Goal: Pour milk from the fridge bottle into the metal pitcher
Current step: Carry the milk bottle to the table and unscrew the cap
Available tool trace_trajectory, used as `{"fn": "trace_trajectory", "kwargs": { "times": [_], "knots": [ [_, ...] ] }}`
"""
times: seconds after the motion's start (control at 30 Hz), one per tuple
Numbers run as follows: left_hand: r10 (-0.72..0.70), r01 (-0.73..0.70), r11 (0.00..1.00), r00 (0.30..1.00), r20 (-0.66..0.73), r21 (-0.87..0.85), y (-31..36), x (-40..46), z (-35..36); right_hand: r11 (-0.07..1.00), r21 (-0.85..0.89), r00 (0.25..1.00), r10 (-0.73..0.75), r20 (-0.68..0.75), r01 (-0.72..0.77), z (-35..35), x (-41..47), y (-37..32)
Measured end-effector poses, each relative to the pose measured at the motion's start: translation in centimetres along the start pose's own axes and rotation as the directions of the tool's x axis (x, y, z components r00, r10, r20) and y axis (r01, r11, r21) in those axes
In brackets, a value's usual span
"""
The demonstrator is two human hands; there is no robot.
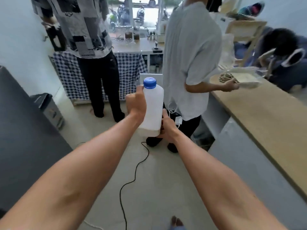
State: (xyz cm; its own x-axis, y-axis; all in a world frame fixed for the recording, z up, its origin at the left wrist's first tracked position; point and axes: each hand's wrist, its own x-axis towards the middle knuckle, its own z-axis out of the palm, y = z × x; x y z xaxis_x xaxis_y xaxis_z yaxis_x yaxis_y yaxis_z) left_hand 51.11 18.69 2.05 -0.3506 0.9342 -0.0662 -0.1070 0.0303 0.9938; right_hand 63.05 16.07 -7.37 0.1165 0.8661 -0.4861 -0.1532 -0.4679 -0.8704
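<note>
The milk bottle (152,110) is held upright in mid-air in front of the person, above the floor and well apart from the wooden worktop (265,123) on the right. The left hand (137,103) grips its upper body just under the blue cap (149,83), fingers curled round the far side. The right hand (167,128) cups the lower corner and base, fingers wrapped underneath. The cap is still on.

The white plastic looks thin and semi-stiff — likely to give under a hard squeeze. Fresh from a fridge it may be damp and slippery, and two hands on it suggest some weight. Best held at the flat sides mid-body, one hand beneath — never by the cap. No metal pitcher is in view
</note>
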Motion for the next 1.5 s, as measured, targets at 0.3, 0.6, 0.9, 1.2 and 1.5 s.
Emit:
{"fn": "trace_trajectory", "kwargs": {
  "times": [0.3, 0.6, 0.9, 1.2, 1.5],
  "knots": [
    [-0.038, 0.039, 0.999, 0.927, 0.372, 0.007, -1.4, -10.5, 17.7, 0.983, 0.138, 0.945, -0.069, -0.321, 0.118, -18.3, -6.1, -0.5],
    [-0.096, 0.088, 0.995, 0.726, 0.681, 0.046, -3.8, -24.7, 33.7, 0.958, 0.254, 0.820, 0.036, -0.571, 0.135, -38.0, -13.1, 2.2],
    [-0.172, 0.072, 0.985, 0.535, 0.827, 0.157, -7.1, -36.7, 45.7, 0.920, 0.332, 0.714, 0.088, -0.694, 0.210, -52.7, -18.9, 5.5],
    [-0.213, 0.037, 0.976, 0.366, 0.906, 0.215, -9.3, -43.4, 51.8, 0.865, 0.427, 0.627, 0.182, -0.758, 0.265, -60.3, -20.7, 8.7],
    [-0.246, -0.002, 0.968, 0.191, 0.950, 0.251, -13.7, -44.9, 53.9, 0.814, 0.451, 0.466, 0.260, -0.846, 0.365, -61.9, -19.4, 11.0]
  ]
}}
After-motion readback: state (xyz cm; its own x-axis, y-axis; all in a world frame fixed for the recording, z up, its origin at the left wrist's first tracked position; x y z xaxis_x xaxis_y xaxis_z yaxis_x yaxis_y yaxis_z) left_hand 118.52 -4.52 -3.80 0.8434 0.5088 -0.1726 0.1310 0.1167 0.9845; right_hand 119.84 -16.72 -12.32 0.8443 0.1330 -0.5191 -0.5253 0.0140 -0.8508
